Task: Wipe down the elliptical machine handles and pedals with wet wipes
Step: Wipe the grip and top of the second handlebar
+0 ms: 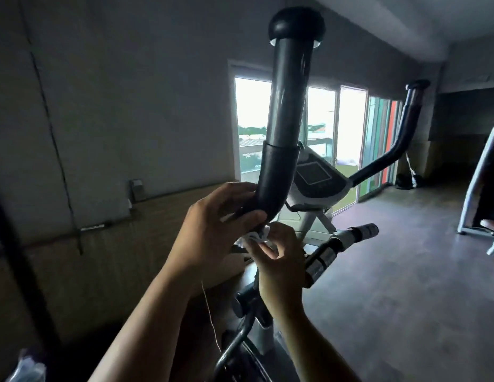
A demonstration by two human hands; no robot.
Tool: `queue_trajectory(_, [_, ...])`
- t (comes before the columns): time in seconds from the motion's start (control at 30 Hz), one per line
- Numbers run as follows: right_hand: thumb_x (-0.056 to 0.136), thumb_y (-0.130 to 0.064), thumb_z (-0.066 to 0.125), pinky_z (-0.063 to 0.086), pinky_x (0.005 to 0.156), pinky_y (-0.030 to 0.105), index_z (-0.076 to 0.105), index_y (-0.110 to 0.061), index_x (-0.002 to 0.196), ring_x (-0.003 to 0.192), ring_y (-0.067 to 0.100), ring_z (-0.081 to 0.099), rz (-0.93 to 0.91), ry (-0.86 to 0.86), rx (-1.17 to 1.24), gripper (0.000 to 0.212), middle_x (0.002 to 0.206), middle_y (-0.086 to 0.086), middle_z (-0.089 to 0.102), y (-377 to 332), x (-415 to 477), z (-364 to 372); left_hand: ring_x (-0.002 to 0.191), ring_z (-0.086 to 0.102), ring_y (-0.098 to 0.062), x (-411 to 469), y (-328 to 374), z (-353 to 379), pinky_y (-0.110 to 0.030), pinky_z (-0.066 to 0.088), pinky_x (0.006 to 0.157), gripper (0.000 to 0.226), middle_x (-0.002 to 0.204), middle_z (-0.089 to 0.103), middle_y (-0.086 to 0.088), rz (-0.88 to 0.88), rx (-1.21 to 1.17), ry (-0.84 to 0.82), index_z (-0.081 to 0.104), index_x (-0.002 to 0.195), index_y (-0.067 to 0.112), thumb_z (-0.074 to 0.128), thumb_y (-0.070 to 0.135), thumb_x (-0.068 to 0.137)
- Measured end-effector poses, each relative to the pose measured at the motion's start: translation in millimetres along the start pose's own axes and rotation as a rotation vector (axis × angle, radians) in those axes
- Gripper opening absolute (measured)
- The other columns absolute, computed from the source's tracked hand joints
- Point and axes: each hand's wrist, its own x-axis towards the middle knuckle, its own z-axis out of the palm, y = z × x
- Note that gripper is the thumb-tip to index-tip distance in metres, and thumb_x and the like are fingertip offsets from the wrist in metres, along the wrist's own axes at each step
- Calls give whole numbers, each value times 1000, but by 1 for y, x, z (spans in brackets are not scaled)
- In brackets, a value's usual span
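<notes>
Left hand curled round lower bend of near handle: rigid, smooth tube, takes firm pressure. Wet wipe bunched just under bend: soft, limp, light. Right hand pinches it; best wrapped flat

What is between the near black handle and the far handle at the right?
In the head view, the console sits between the near handle and the far handle.
</notes>
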Motion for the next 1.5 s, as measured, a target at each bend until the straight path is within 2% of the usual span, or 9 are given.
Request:
queue_trajectory(0.17, [76,-3,84,58,80,22,64,-26,96,92,11,74,16,-113,-34,37,92,-4,76,23,10,-4,95,72,-1,-7,10,18,-13,53,79,38,98,77,15,-47,63,123,69,107,26,82,5,78])
queue_trajectory(0.4, [76,-9,86,53,74,12,67,-19,99,83,-6,71,-37,-333,-191,31,86,-13,75,46,31,-13,98,72,-6,-16,19,33,-24,58,83,39,101,76,12,-111,119,235,66,109,27,80,4,81])
queue_trajectory(0.7, [79,-14,81,58,85,29,73,-30,95,90,-5,70,-14,-649,-311,24,88,-15,76,60,69,-21,90,74,-13,-18,30,52,-31,58,81,34,95,78,6,-192,151,358,65,101,28,76,1,83])
queue_trajectory(0.97, [81,-25,75,51,66,27,65,-37,84,83,9,68,47,-822,-438,16,80,-11,72,70,98,-23,95,74,-13,-19,37,63,-22,56,79,30,98,78,5,-205,168,399,64,104,23,73,2,86])
queue_trajectory(1.1, [78,-23,79,40,47,10,73,-30,94,69,0,63,81,-797,-390,19,77,-13,71,69,101,-22,91,74,-9,-19,40,67,-16,54,74,29,96,78,5,-215,148,412,64,105,20,72,-1,87])
queue_trajectory(1.2, [72,-17,82,42,58,6,74,-31,91,72,-9,63,73,-802,-301,25,76,-17,73,61,101,-22,90,74,-12,-18,38,69,-19,55,73,30,94,78,4,-213,134,429,64,105,19,71,-3,87])
queue_trajectory(1.33, [70,-14,86,51,73,13,73,-34,92,86,-5,70,68,-842,-150,32,86,-17,76,57,104,-27,90,74,-11,-19,36,69,-19,55,73,30,94,78,4,-179,122,431,63,104,18,71,-5,86])
queue_trajectory(1.43, [72,-15,84,50,67,15,69,-39,88,86,-4,69,7,-909,-237,32,88,-16,76,63,110,-25,91,74,-12,-19,35,69,-20,55,75,30,94,78,3,-160,102,418,63,106,16,69,-5,86])
queue_trajectory(1.5, [74,-16,82,54,75,25,68,-38,91,89,1,69,-58,-946,-366,31,89,-14,74,72,114,-21,89,74,-10,-18,34,68,-19,55,75,30,92,78,3,-150,88,417,62,106,14,69,-7,85])
